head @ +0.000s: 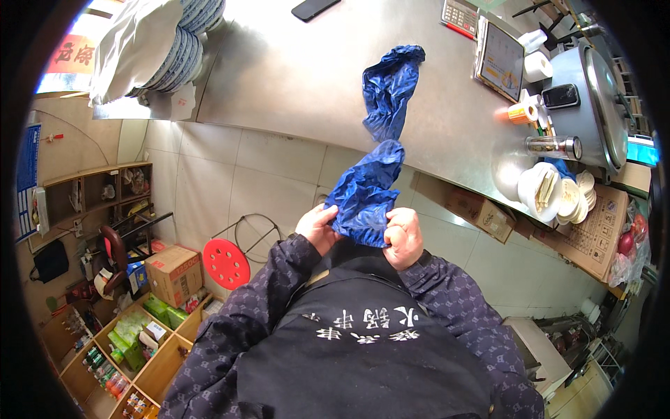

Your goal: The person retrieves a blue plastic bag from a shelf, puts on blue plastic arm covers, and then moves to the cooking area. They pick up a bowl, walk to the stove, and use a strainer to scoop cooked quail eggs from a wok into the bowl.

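Between my two hands hangs a crumpled blue sleeve cover (364,196) of thin, shiny material. My left hand (317,229) pinches its gathered near edge on the left, thumb on top. On the right, my right hand (404,238) grips the same edge with curled fingers. The cover's far end reaches up to the edge of the stainless steel table (272,78). A second blue sleeve cover (392,89) lies wrinkled on the table, just beyond the held one.
Stacked patterned bowls (175,60) stand at the table's left end. A tablet (501,60), a calculator (460,17), a glass jar (554,147) and a large cooker (581,105) line the right. A red stool (226,263) and a cardboard box (174,272) are on my left.
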Available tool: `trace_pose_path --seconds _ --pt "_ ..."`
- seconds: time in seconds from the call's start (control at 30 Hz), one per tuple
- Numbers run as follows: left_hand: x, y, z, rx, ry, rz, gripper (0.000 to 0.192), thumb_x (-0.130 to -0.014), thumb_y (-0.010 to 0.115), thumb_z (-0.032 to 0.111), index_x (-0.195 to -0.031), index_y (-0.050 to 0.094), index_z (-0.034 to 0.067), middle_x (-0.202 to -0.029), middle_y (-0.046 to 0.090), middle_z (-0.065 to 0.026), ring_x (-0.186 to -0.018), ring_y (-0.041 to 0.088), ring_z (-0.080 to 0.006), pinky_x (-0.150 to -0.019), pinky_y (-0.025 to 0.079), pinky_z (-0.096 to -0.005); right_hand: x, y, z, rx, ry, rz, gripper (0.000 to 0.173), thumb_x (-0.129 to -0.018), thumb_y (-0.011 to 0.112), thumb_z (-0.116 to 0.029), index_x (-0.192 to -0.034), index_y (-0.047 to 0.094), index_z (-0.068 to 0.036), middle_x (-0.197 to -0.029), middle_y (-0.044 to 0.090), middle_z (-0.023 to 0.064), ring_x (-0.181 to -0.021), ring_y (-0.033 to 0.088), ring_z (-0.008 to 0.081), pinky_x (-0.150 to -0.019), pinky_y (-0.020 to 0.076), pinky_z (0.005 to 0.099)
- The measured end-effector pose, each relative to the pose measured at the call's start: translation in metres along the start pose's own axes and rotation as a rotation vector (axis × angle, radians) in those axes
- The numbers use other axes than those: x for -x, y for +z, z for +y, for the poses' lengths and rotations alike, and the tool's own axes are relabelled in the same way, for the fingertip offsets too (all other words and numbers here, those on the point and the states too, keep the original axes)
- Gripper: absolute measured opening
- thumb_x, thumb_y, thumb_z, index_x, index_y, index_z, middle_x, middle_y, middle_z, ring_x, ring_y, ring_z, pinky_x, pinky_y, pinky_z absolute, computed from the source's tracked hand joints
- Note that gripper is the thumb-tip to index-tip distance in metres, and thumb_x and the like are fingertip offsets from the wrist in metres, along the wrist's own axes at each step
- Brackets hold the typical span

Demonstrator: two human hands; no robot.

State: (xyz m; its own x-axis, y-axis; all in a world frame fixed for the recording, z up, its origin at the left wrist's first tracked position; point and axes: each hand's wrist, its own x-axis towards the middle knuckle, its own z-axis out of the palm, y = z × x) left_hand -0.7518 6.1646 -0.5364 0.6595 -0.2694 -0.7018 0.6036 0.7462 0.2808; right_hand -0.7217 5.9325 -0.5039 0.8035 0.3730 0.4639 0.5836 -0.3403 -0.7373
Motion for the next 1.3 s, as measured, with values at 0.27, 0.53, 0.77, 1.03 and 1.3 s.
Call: trace_pose_path --seconds 0.27,0.53,0.77,1.03,1.3 --pt "0.032 0.014 0.028 0.182 0.127 -0.143 0.042 -0.096 0.062 0.015 -0.134 0.053 0.0 -0.129 0.066 -0.015 -0.118 0.064 -0.0293 -0.103 0.051 -0.048 -0.009 0.014 -0.015 -0.012 0.031 0.069 0.039 -0.05 0.07 0.009 -0.073 0.046 -0.011 -0.089 0.047 0.0091 -0.091 0.056 0.0314 -0.083 0.0539 0.0447" --pt "0.058 0.006 0.054 -0.028 0.3 -0.108 0.025 -0.084 0.071 -0.006 -0.104 0.061 0.006 -0.112 0.069 -0.0087 -0.107 0.067 -0.0227 -0.097 0.053 -0.0419 -0.015 0.033 -0.025 -0.088 -0.019 -0.025 0.04 -0.055 0.077 0.006 -0.074 0.047 -0.011 -0.093 0.048 0.0098 -0.095 0.058 0.0324 -0.082 0.0537 0.0444" --pt "0.084 0.002 0.058 -0.207 0.44 -0.096 0.035 -0.077 0.062 -0.017 -0.079 0.047 0.015 -0.09 0.058 0.0017 -0.088 0.056 -0.0128 -0.083 0.047 -0.0311 -0.028 0.06 -0.037 -0.129 0.0 -0.159 0.035 -0.052 0.07 0.006 -0.081 0.052 -0.004 -0.098 0.054 0.0175 -0.095 0.059 0.0394 -0.077 0.0514 0.0434" --pt "0.027 -0.103 0.049 -0.66 0.113 0.498 0.028 -0.1 0.061 0.032 -0.111 0.057 0.007 -0.097 0.07 -0.008 -0.083 0.071 -0.0207 -0.07 0.058 -0.037 -0.041 0.116 -0.03 -0.06 0.707 -0.27 0.023 -0.078 0.069 -0.007 -0.085 0.048 -0.004 -0.074 0.052 0.0168 -0.071 0.055 0.037 -0.067 0.0463 0.0444" --pt "0.018 -0.207 0.054 -1.368 -0.001 0.64 0.018 -0.096 0.059 0.02 -0.1 0.063 0.003 -0.09 0.072 -0.0134 -0.068 0.07 -0.0254 -0.063 0.059 -0.0383 -0.05 0.136 -0.03 -0.047 0.773 -0.597 0.039 -0.09 0.071 -0.026 -0.119 0.055 -0.005 -0.105 0.07 0.0243 -0.102 0.068 0.04 -0.09 0.0536 0.0438"
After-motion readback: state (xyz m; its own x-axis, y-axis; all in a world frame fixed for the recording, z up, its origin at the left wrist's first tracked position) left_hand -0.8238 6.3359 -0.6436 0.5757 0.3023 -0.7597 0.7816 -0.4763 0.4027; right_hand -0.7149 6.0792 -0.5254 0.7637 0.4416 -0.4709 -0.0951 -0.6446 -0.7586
